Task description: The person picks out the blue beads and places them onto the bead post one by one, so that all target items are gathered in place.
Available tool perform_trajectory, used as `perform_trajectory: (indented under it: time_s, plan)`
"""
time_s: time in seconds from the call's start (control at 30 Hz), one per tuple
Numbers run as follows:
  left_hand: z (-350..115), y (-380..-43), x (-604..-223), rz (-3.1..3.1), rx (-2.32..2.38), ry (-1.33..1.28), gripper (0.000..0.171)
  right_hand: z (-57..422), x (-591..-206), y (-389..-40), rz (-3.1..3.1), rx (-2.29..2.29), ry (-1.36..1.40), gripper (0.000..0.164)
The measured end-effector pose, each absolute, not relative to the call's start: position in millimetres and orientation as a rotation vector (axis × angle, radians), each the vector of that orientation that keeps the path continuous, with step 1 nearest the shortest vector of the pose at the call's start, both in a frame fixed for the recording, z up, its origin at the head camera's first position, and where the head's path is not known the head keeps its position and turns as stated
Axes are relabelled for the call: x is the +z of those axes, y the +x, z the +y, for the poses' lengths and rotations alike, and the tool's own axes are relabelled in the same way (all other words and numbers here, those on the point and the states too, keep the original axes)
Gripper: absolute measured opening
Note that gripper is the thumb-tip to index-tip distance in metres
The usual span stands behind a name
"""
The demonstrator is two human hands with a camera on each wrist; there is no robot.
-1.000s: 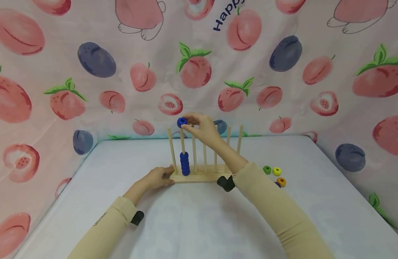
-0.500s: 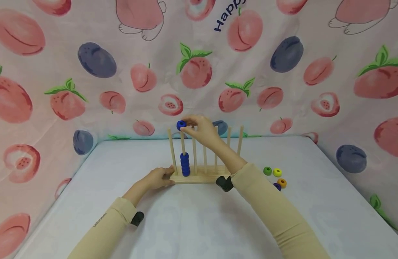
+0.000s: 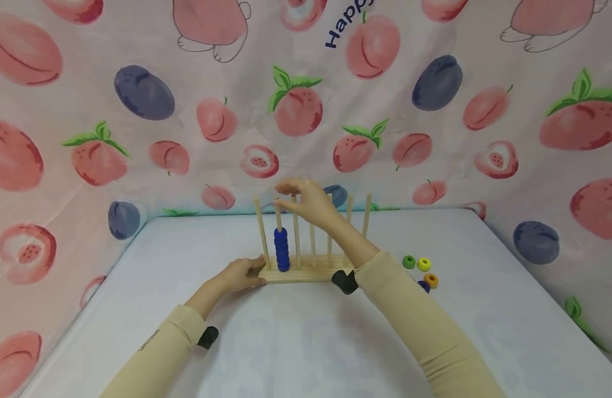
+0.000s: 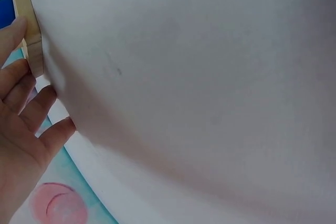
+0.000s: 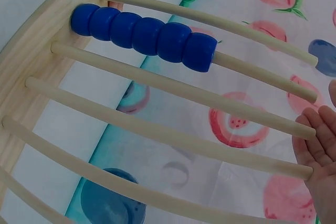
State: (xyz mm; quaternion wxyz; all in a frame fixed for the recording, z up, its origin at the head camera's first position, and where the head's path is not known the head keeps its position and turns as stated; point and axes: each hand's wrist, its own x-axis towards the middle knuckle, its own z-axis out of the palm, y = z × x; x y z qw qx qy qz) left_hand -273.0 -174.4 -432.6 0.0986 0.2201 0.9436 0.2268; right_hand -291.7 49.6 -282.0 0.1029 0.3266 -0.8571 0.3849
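Note:
A wooden peg rack (image 3: pixel 306 275) with several upright rods stands on the table. Blue beads (image 3: pixel 282 251) are stacked on its second rod from the left; the right wrist view shows this blue bead stack (image 5: pixel 142 35) pressed together down at the base. My left hand (image 3: pixel 241 275) grips the left end of the base, thumb on one side and fingers at the end, as the left wrist view shows with the wooden base end (image 4: pixel 31 40). Near the top of the beaded rod, my right hand (image 3: pixel 310 204) holds nothing, its thumb and fingers apart.
Right of the rack lie loose beads: a green bead (image 3: pixel 408 262), a yellow bead (image 3: pixel 424 264), an orange bead (image 3: pixel 431 281) and a dark blue bead (image 3: pixel 423 286), partly behind the right sleeve. A fruit-patterned cloth (image 3: pixel 306 155) rises behind the white table (image 3: pixel 286 342).
The blue bead that my right hand held over the second rod has been let go and dropped onto the stack, which is taller. My left hand stays on the base.

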Motion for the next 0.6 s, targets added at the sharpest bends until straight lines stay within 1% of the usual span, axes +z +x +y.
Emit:
perform_trajectory:
  time_s: [0.3, 0.6]
  plan:
    - [-175.6, -273.7, -434.9, 2.801, 0.664, 0.663, 0.055, 50.7, -284.1, -293.7, -2.504, 1.138, 1.006, 0.035]
    - [-174.4, -274.7, -434.4, 2.795, 0.679, 0.653, 0.055, 52.4, -284.5, -294.2, -2.512, 1.154, 0.99, 0.034]
